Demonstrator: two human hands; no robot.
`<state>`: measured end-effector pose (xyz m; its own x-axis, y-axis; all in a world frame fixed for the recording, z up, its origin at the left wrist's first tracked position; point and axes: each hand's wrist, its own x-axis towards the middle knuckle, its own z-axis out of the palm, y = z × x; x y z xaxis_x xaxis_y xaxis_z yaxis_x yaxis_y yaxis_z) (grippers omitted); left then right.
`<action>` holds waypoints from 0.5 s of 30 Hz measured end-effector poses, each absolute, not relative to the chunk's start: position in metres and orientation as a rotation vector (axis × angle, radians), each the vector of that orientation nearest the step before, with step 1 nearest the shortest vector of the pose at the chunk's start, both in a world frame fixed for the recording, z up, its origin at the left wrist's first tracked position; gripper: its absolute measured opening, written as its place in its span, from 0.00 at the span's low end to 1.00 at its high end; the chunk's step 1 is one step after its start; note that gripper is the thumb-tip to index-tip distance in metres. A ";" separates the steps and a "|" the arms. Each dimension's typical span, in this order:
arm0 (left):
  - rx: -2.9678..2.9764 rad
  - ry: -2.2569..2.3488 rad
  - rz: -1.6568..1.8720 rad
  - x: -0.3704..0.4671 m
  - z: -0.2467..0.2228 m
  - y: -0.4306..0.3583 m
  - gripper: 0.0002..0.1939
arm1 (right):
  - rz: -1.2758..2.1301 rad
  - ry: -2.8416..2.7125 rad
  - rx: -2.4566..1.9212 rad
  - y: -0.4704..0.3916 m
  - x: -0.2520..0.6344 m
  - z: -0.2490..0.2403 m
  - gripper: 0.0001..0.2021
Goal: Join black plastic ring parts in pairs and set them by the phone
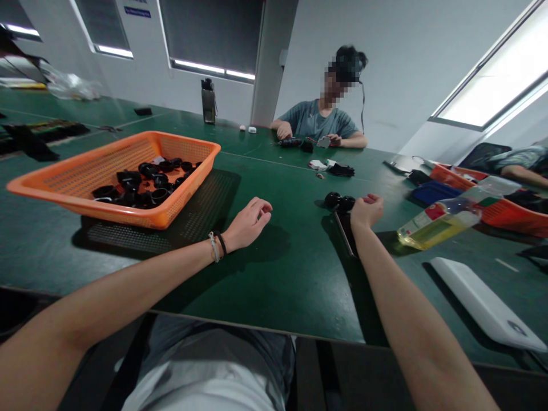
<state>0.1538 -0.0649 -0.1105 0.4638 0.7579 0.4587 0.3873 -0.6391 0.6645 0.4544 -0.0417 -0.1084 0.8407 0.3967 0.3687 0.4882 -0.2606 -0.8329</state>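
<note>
My left hand [250, 221] hovers at the middle of the green table [274, 285], its fingers loosely bent and a little apart, with nothing seen in them. Farther right, my right hand [367, 211] has its fingers curled in; whatever they may hold is hidden. Beside that hand lie black round glossy parts [334, 200]. Partly under the right wrist is a flat dark object with a pale edge [346, 231], like a phone. An orange perforated basket [188, 197] stands left of my left hand, with several black ring-shaped plastic parts [159, 195] inside.
A bottle of yellow liquid [440, 220] leans at the right, near a white power-bank-like block [483, 299]. Beyond it are a blue tray [434, 192] and another orange basket [514, 214]. Across the table a person [327, 120] handles small parts. A dark bottle [208, 103] stands at the back.
</note>
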 end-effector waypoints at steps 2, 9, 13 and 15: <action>2.266 0.920 1.042 0.153 -0.111 -0.066 0.08 | -0.152 -0.662 -1.801 -0.042 0.453 -0.106 0.16; 2.363 0.827 1.050 0.153 -0.110 -0.067 0.07 | -0.232 -0.915 -1.517 -0.040 0.424 -0.099 0.12; 2.442 0.762 1.059 0.150 -0.108 -0.072 0.07 | -0.130 -1.309 -1.416 -0.047 0.383 -0.101 0.11; 2.527 0.736 1.046 0.148 -0.105 -0.075 0.07 | -0.077 -1.588 -1.359 -0.053 0.360 -0.105 0.11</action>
<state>0.1482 -0.0750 -0.1047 0.6017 0.5651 0.5644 0.3407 -0.8207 0.4586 0.3599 -0.0530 -0.1049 0.1348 0.7072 0.6941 0.7707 0.3655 -0.5220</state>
